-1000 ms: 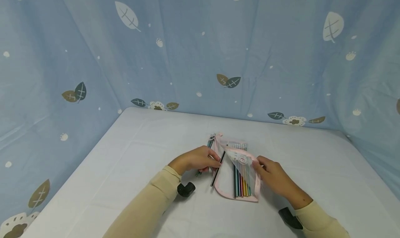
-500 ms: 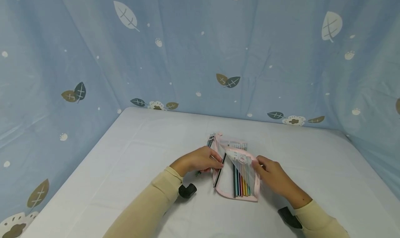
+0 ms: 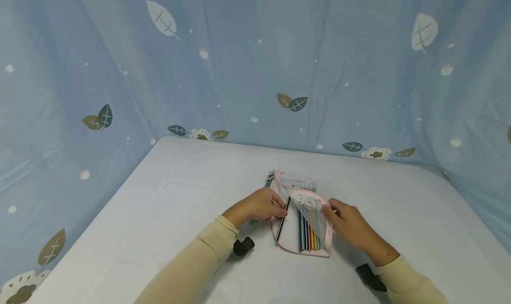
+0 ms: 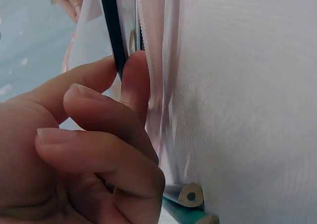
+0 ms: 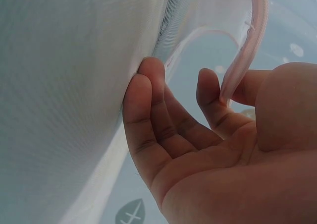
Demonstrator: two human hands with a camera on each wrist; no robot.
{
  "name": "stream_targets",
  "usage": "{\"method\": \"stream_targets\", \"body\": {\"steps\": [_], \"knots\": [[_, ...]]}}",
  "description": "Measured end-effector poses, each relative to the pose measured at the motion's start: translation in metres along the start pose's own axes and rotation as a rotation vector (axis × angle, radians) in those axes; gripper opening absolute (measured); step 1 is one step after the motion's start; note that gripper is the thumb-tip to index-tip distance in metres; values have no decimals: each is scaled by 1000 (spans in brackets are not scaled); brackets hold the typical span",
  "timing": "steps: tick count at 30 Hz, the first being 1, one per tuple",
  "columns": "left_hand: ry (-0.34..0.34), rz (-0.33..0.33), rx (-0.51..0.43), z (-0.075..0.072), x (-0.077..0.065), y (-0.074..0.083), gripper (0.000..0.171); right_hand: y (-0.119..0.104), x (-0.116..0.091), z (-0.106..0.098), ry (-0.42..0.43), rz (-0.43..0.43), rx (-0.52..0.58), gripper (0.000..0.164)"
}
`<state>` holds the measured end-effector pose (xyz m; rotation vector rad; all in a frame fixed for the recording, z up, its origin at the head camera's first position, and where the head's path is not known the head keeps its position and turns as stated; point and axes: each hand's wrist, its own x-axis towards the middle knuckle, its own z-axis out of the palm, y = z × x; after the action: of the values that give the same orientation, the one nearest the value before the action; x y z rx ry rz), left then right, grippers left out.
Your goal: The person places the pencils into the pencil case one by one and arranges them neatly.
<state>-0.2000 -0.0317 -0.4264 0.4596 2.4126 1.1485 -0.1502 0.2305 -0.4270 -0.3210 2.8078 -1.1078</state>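
My left hand (image 3: 261, 205) pinches a dark pencil (image 3: 281, 228) between thumb and index finger, tilted over the left part of a see-through zip pouch (image 3: 328, 239) with pink edging. In the left wrist view, the dark pencil (image 4: 112, 23) runs up from the fingertips beside the pink zip edge. My right hand (image 3: 346, 222) pinches the pouch's top flap at its right edge and holds it folded back. The right wrist view shows the pink zip edging (image 5: 247, 50) between thumb and index finger. Several coloured pencils (image 3: 308, 237) lie side by side inside the pouch.
More pencils (image 3: 269, 179) lie left of the pouch, partly hidden by the left hand. Pencil ends (image 4: 190, 195) show below that hand in its wrist view. A white cloth (image 3: 199, 180) covers the table, and a blue leaf-patterned curtain (image 3: 239, 73) hangs behind.
My left hand has shifted slightly right with the dark pencil, whose lower end now lies over the pouch's left edge. The right hand and the flap have stayed put.
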Motion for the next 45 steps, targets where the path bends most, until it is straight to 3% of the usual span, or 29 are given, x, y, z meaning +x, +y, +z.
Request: {"method": "stream_targets", "body": {"steps": [11,32,45], "knots": [[46,-43,11,5,-3,6,13,2,1,1,0,-4,-2,31],[113,-3,65,22,-6,15,29,3,1,2,9,-23,-4,29],[81,13,82,26,-8,17,35,5,1,2,11,-15,5,30]]}}
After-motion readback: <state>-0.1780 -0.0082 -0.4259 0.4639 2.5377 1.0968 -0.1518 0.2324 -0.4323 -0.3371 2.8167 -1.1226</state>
